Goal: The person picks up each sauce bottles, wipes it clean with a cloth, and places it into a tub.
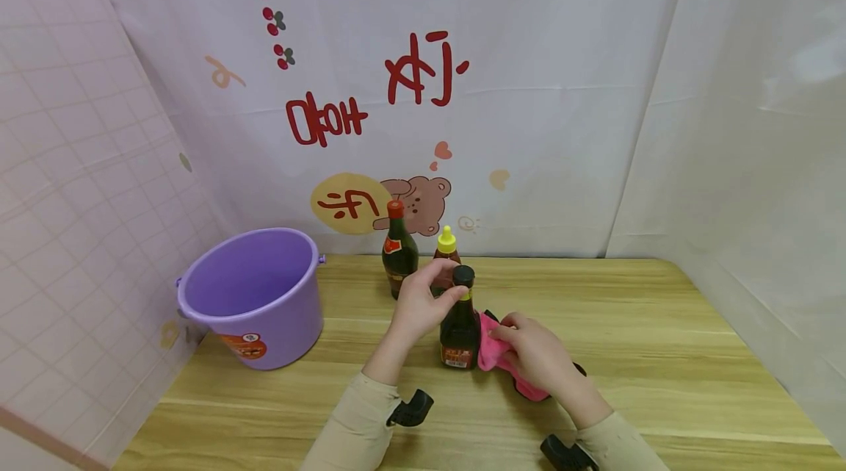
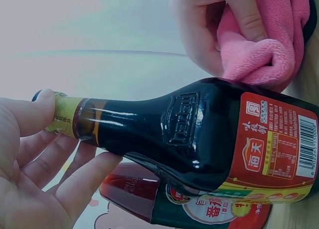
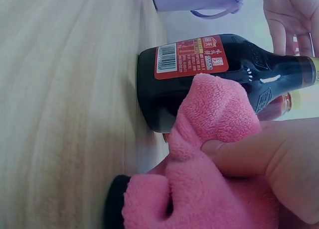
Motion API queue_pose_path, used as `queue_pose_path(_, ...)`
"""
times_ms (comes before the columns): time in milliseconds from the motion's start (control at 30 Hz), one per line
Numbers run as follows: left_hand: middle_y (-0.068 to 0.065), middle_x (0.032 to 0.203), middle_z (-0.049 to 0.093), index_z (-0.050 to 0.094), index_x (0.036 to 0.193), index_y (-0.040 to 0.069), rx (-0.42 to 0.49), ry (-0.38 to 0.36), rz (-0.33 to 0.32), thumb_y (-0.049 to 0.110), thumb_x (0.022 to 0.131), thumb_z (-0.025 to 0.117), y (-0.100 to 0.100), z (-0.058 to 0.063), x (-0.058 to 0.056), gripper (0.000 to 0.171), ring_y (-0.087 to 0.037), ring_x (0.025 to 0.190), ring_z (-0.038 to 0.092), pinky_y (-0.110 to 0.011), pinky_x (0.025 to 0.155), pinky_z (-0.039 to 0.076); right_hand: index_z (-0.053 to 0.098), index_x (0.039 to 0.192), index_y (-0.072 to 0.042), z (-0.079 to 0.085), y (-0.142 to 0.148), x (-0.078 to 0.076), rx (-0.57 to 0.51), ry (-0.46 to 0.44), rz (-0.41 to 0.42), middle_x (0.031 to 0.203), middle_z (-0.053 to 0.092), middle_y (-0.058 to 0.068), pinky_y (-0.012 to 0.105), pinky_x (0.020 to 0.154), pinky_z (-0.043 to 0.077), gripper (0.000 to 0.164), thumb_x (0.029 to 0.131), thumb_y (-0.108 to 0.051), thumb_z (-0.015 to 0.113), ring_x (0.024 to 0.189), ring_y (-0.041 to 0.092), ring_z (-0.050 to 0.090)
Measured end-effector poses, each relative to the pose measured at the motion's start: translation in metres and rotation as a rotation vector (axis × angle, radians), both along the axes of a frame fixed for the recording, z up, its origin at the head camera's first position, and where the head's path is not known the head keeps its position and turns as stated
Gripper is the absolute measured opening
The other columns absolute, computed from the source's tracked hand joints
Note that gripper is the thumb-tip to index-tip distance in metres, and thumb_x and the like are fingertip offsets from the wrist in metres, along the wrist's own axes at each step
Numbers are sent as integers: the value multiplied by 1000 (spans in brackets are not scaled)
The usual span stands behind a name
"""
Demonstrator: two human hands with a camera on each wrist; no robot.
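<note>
A dark soy sauce bottle (image 1: 456,328) with a black cap and a red label stands upright on the wooden table. My left hand (image 1: 423,298) holds it by the neck, thumb on the near side just below the cap (image 1: 464,275). Bunched in my right hand (image 1: 543,357) is a pink cloth (image 3: 214,107) with a dark edging, its folded front against the bottle's right side. The right thumb (image 3: 239,154) presses on the cloth; most of the other right fingers are hidden. Right behind the bottle is a red sauce bottle with a yellow nozzle cap (image 1: 446,240), partly covered by my left hand.
A green glass bottle (image 1: 400,254) with a red cap stands at the back, left of the sauce bottles. The purple bucket (image 1: 291,324) is on the table's left side. A printed white curtain (image 1: 542,126) hangs behind the wooden table (image 1: 661,353).
</note>
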State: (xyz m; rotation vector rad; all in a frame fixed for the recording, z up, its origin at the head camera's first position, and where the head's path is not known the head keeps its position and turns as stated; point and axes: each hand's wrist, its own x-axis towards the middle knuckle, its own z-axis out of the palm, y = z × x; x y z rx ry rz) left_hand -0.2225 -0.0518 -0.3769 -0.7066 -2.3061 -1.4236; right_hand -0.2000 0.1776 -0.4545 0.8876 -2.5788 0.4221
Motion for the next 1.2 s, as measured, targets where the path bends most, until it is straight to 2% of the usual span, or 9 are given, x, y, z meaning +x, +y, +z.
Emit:
queue_pose_path(433, -4, 98, 71, 66, 114, 8, 21, 11, -12, 13, 87, 77, -1, 0, 0, 29, -20, 91, 69, -38, 82, 55, 76, 98, -16, 0, -5, -2, 124, 13, 10, 90, 59, 5, 33, 56, 50, 30, 71, -13, 89, 68, 19, 57)
queue_pose_path(800, -3, 98, 71, 66, 114, 9, 12, 8, -10, 13, 87, 77, 0, 0, -2, 29, -18, 91, 68, -35, 82, 55, 76, 97, -20, 4, -8, 0, 210, 15, -16, 87, 57, 3, 32, 54, 47, 30, 70, -15, 89, 65, 18, 53)
queue_pose_path(1067, -4, 99, 71, 65, 116, 8, 14, 4, -6, 13, 88, 77, 0, -2, -1, 31, -20, 92, 68, -34, 83, 55, 77, 101, -17, 11, 0, 1, 157, -75, -4, 91, 59, 4, 33, 58, 48, 30, 73, -14, 88, 70, 17, 56)
queue_pose_path(1200, -4, 100, 71, 65, 116, 8, 16, -17, -9, 13, 88, 77, 0, -2, 0, 31, -22, 93, 69, -34, 83, 55, 76, 106, -18, 14, 10, 1, 127, -62, -14, 93, 60, 3, 31, 58, 49, 35, 73, -15, 89, 72, 16, 57)
